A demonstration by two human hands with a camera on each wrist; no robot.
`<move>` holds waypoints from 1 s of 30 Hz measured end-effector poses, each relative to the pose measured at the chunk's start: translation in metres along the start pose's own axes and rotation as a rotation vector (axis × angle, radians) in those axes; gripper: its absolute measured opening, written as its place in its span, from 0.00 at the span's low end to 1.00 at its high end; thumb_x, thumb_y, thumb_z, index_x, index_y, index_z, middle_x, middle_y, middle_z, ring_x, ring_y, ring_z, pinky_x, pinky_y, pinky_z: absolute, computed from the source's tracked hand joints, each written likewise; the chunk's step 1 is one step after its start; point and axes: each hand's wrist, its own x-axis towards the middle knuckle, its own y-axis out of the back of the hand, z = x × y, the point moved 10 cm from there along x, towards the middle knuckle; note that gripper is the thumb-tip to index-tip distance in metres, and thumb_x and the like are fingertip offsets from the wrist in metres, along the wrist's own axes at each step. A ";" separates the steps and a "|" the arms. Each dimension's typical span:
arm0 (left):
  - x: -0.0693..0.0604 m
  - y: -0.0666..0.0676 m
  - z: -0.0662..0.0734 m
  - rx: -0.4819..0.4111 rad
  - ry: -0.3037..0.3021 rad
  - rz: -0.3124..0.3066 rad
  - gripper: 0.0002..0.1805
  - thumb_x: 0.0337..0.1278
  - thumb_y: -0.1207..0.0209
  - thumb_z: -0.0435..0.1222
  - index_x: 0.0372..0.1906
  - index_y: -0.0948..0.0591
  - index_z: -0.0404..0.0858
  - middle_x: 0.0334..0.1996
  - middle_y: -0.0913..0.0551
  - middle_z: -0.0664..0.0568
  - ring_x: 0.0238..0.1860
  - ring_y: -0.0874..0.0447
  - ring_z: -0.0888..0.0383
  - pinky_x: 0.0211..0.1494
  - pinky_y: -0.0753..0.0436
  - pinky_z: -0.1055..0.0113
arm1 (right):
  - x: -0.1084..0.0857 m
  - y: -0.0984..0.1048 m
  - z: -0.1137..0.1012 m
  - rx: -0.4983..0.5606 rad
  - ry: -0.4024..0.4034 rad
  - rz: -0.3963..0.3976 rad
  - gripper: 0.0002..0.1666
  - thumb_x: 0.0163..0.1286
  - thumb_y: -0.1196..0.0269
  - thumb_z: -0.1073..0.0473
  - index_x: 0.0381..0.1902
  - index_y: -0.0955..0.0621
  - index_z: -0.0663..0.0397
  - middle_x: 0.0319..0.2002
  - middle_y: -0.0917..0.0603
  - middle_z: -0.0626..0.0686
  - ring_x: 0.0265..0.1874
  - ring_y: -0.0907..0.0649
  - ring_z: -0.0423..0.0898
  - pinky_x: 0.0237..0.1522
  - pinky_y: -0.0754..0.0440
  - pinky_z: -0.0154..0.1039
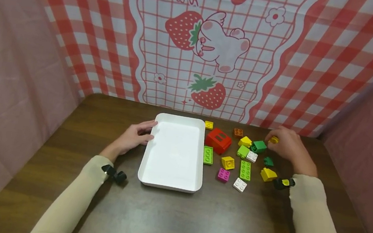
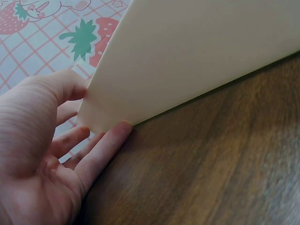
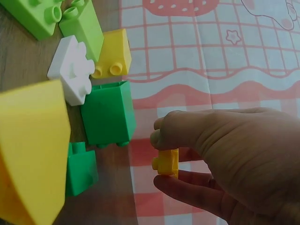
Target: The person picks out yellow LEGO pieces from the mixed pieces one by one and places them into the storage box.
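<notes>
My left hand touches the left wall of the white tray; in the left wrist view the fingers of that hand rest against the tray's outer side, near a corner. At the right of the bricks, my right hand pinches a small yellow brick. The right wrist view has that hand with the yellow brick between thumb and fingers, apart from the larger green brick beside it.
Right of the tray lie a red block, a magenta brick, a white brick, a lime brick, a yellow sloped brick and several others. A checked cloth hangs behind the table.
</notes>
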 end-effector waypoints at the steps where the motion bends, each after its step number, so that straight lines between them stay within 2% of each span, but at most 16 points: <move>1: 0.000 0.000 0.000 -0.003 0.000 0.001 0.35 0.83 0.38 0.29 0.88 0.33 0.34 0.93 0.44 0.38 0.87 0.34 0.32 0.61 0.06 0.67 | 0.001 0.000 -0.002 -0.003 0.003 0.002 0.15 0.73 0.24 0.63 0.54 0.08 0.64 0.57 0.12 0.69 0.52 0.19 0.66 0.61 0.12 0.69; 4: 0.000 0.001 0.000 -0.006 0.000 0.003 0.35 0.83 0.38 0.29 0.87 0.33 0.34 0.93 0.44 0.38 0.87 0.34 0.32 0.61 0.06 0.68 | 0.003 0.001 -0.007 -0.009 0.017 0.006 0.13 0.73 0.25 0.63 0.52 0.08 0.65 0.56 0.12 0.69 0.51 0.19 0.65 0.58 0.11 0.67; 11: 0.000 0.000 0.001 -0.004 -0.008 -0.001 0.35 0.83 0.38 0.29 0.87 0.33 0.33 0.93 0.43 0.38 0.86 0.32 0.32 0.60 0.06 0.69 | 0.010 -0.002 -0.021 -0.009 0.028 -0.031 0.13 0.72 0.25 0.65 0.51 0.09 0.65 0.56 0.13 0.69 0.51 0.18 0.65 0.62 0.15 0.70; 16: 0.000 0.000 0.000 0.002 -0.002 -0.002 0.35 0.83 0.38 0.29 0.87 0.33 0.34 0.93 0.43 0.38 0.86 0.32 0.32 0.60 0.06 0.68 | 0.012 -0.002 -0.027 -0.016 0.034 -0.031 0.14 0.71 0.24 0.64 0.52 0.08 0.65 0.55 0.12 0.68 0.51 0.18 0.64 0.61 0.13 0.68; 27: 0.001 0.000 0.000 0.004 -0.001 -0.001 0.35 0.83 0.38 0.30 0.87 0.33 0.33 0.93 0.44 0.37 0.86 0.33 0.32 0.59 0.06 0.70 | 0.018 -0.004 -0.035 -0.001 0.021 -0.043 0.15 0.73 0.25 0.63 0.54 0.08 0.64 0.59 0.13 0.69 0.54 0.17 0.66 0.61 0.11 0.67; 30: 0.002 0.000 0.001 0.003 -0.009 -0.002 0.35 0.84 0.39 0.29 0.87 0.34 0.32 0.93 0.44 0.36 0.86 0.33 0.31 0.59 0.06 0.69 | 0.020 -0.005 -0.041 -0.005 0.021 -0.046 0.15 0.73 0.25 0.63 0.54 0.08 0.64 0.63 0.14 0.70 0.57 0.17 0.68 0.63 0.11 0.68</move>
